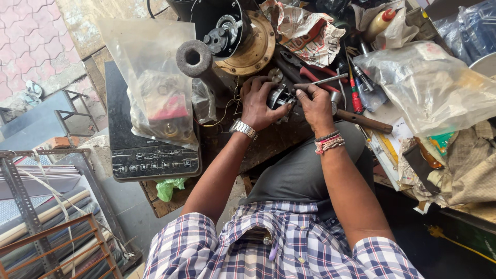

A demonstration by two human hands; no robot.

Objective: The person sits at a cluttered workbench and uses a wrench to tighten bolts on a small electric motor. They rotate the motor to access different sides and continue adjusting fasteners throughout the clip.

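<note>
Landmark is the small motor (279, 96), mid-desk, just beyond my raised knee.

Far left of the motor: black induction cooktop (139, 150) flat on the desk (268, 142) edge, control panel toward me. A clear plastic bag of parts (155, 88) leans over it, so it's likely parked, not in use. Between that bag and the motor stands a dark cylindrical pipe stub (195, 58), upright, hollow end up.

My left hand (258, 103) sits at the motor's left side, grip wrapped around the housing, thumb underneath. I read this as bracing it so it can't turn. Metal watch on that wrist.

Behind the motor: a round brass-coloured base with black housing (243, 36), tipped on its side.

My right hand (316, 106) is at the motor's right side, grip narrow, fingertips pinched on something at the motor's top; too small to tell what. Thread bands on that wrist.

Right of the motor: red-handled screwdriver (355, 95) and wooden-handled hammer (364, 121), both within easy reach. Farther right, a large clear bag (434, 85) over papers.
</note>
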